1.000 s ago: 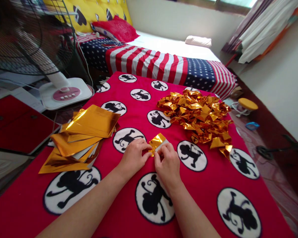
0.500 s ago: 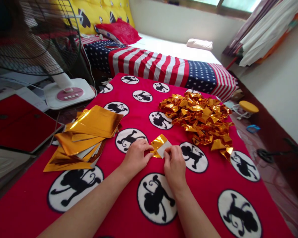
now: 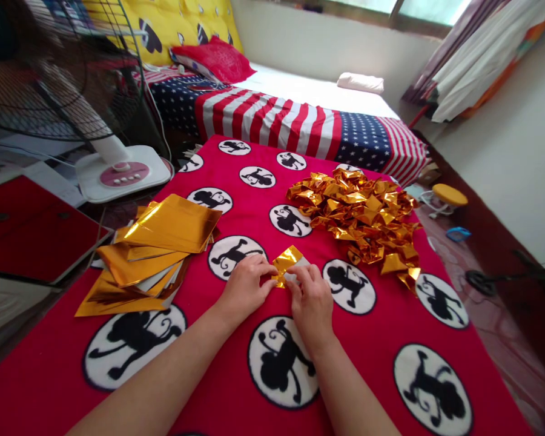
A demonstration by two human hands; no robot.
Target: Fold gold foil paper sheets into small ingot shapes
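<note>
A small piece of gold foil paper [image 3: 287, 257], partly folded with some white backing showing, lies on the red cloth [image 3: 358, 375] in front of me. My left hand [image 3: 249, 283] pinches its left corner between thumb and fingertips. From the right, my right hand [image 3: 312, 298] has its thumb and fingertips closed on the paper's white flap, covering part of it. Left of my hands is a loose stack of flat gold foil sheets [image 3: 170, 224]. Beyond them to the right is a heap of folded gold foil pieces [image 3: 358, 209].
A white-based standing fan [image 3: 122, 172] is at the left, beside a dark red panel [image 3: 36, 224]. Behind the cloth-covered surface stands a bed with a flag-patterned cover [image 3: 272, 118] and a red pillow [image 3: 220, 60]. On the floor at right is a yellow-topped stool [image 3: 449, 195].
My right hand drew away to the right, baring the white flap, then came back left over the paper. My left hand kept its pinch at the left corner. The view shifted slightly.
</note>
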